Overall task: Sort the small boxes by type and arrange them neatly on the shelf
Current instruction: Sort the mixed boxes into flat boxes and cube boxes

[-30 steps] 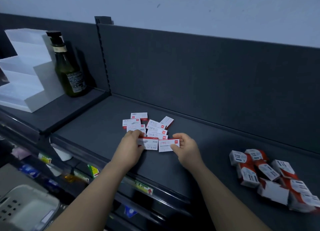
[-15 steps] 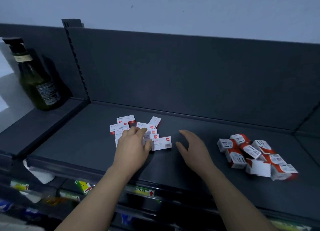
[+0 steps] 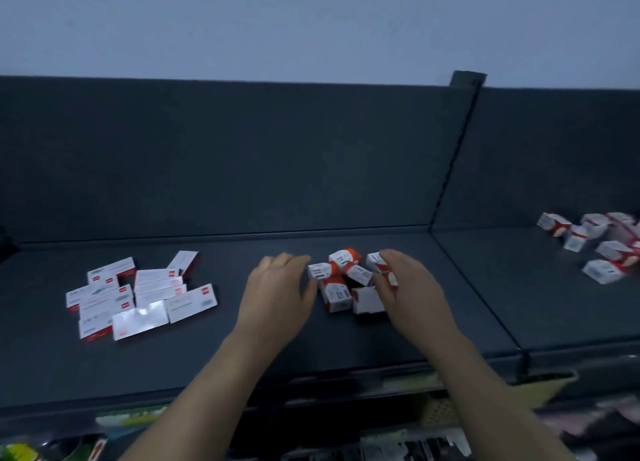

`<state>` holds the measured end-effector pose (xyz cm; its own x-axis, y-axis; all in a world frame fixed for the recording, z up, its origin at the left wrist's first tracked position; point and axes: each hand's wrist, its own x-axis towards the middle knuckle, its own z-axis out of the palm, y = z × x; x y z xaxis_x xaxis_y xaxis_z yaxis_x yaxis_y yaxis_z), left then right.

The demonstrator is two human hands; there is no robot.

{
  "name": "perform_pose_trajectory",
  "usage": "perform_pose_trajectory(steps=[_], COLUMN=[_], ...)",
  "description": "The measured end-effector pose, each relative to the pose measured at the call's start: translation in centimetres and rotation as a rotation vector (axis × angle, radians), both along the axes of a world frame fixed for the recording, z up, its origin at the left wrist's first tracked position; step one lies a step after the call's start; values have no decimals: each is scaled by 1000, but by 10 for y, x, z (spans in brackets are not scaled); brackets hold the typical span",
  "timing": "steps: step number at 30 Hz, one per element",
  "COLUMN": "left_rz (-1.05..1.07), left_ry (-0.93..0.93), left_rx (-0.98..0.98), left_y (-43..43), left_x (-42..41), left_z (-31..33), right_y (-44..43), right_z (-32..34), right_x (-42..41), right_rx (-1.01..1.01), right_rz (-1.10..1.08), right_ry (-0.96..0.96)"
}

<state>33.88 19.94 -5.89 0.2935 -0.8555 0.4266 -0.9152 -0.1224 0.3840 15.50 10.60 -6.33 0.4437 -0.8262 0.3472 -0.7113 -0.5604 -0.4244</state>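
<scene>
Shelf (image 3: 346, 349) of dark grey carries three groups of small boxes. The red-and-white cube boxes (image 3: 334, 291) lie in a loose heap between my two grips. My left grip (image 3: 280, 291) is at 9 o'clock of the heap, fingers loose and apart, thumb touching the nearest box. My right grip (image 3: 412, 294) is at 3 o'clock, fingers bent over the heap's edge; whether they pinch a box I cannot tell. The flat white boxes (image 3: 138, 298) lie scattered at 9 o'clock of my left grip. More cube boxes (image 3: 602, 249) lie at 2 o'clock, well apart.
</scene>
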Motion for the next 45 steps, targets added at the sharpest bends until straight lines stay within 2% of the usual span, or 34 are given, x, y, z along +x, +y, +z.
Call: perform_pose_trajectory(steps=[13, 20, 27, 36, 45], left_rz=[-188, -279, -365, -417, -477], left_ry=[81, 114, 140, 131, 125], left_rx=[-30, 41, 91, 197, 265], left_y=[-131, -189, -256, -350, -407], left_x=[-208, -280, -321, -352, -389], left_z=[13, 4, 1, -6, -13], right_y=[-89, -126, -171, -241, -276], right_z=[10, 7, 3, -7, -19], right_x=[-240, -327, -370, -372, -389], right_rx=[37, 81, 146, 334, 423], right_rz=[-248, -354, -426, -477, -401], right_ry=[48, 29, 36, -18, -42])
